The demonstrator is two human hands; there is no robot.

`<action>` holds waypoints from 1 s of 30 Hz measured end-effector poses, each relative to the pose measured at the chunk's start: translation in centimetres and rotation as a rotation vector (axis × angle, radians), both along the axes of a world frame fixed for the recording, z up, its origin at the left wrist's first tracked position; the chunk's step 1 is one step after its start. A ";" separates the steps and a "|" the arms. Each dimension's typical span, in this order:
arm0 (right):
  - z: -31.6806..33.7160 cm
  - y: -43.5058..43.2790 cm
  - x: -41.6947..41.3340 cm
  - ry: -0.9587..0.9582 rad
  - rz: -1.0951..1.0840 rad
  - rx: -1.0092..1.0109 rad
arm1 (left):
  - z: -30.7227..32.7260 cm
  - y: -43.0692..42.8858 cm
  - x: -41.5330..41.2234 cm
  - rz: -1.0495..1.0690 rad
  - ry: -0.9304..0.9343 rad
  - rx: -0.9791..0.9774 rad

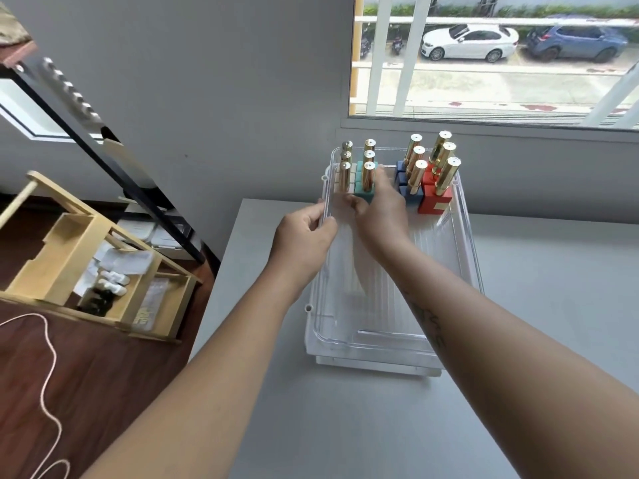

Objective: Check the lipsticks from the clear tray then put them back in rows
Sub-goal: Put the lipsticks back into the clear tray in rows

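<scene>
A clear tray (pixel 463 257) lies lengthwise on the grey table. At its far end stand several gold-capped lipsticks in four rows: white-based (pixel 344 176), teal-based (pixel 367 179), blue-based (pixel 415 178) and red-based (pixel 444 183). My left hand (pixel 306 233) pinches the tray's left rim. My right hand (pixel 378 205) reaches inside the tray, with thumb and fingers around the base of the nearest teal lipstick. The hand hides part of that base.
The grey table (pixel 363 420) meets the wall under a window. To the left, on the wooden floor, stands a light wooden organizer (pixel 90 261) with small bottles, a black leaning frame (pixel 103 157) and a pale cable (pixel 52 357).
</scene>
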State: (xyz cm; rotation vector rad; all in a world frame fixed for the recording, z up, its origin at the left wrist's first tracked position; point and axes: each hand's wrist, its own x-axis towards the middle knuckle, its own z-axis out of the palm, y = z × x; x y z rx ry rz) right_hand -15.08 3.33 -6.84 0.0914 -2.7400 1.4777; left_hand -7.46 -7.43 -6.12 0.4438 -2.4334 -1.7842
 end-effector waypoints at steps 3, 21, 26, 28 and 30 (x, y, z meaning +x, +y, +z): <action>-0.1 1.0 -0.1 0.018 -0.017 -0.041 | -0.1 0.8 -0.2 -0.017 -0.011 0.003; 4.1 9.4 11.4 0.258 -0.009 0.237 | 3.5 5.9 0.5 -0.027 0.363 -0.425; 1.8 11.4 14.5 -0.003 -0.142 0.230 | 2.1 9.9 -2.8 -0.214 0.056 -0.249; 1.2 11.6 14.9 -0.117 -0.161 0.096 | 1.3 10.7 -4.2 -0.212 -0.022 -0.246; 0.9 11.6 15.1 -0.130 -0.182 0.031 | 0.5 11.1 -5.5 -0.182 -0.060 -0.244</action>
